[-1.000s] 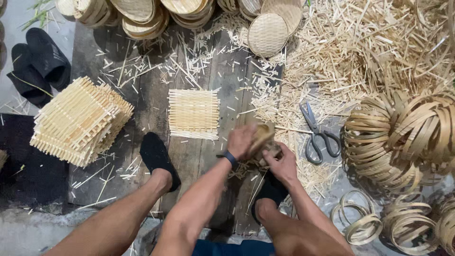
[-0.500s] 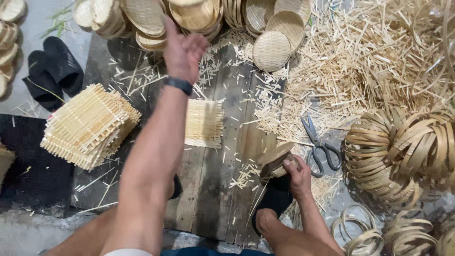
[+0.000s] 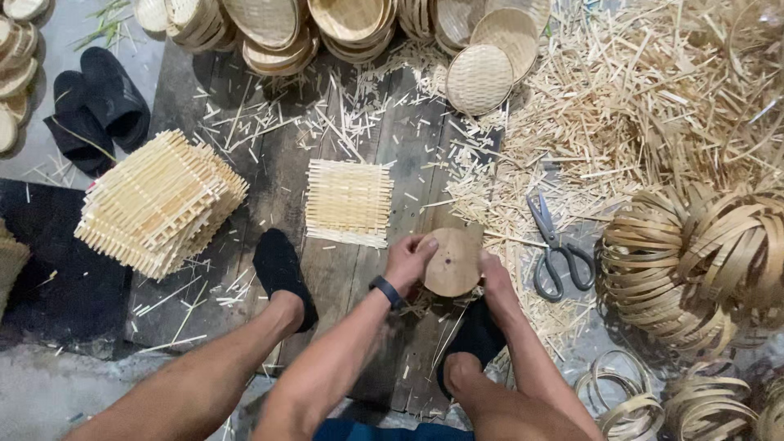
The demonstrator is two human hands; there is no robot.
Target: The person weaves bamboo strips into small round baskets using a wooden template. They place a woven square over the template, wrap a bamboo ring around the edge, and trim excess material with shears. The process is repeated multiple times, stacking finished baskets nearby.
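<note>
The left hand (image 3: 406,260) and right hand (image 3: 492,278) were closed on opposite edges of a round wooden disc (image 3: 452,261), held near the centre of a dark plank floor (image 3: 269,175) littered with bamboo splinters. A flat woven mat (image 3: 349,201) lay just beyond the disc. A stack of woven mats (image 3: 159,201) stood to the left, with black slippers (image 3: 98,106) further left. Scissors (image 3: 557,245) lay right of the disc, near coiled bamboo hoops (image 3: 702,253). Round woven baskets (image 3: 343,24) lined the far edge.

Left hand (image 3: 406,260), right hand (image 3: 493,276) grip round wooden block (image 3: 452,262); scissors (image 3: 557,245) near.
</note>
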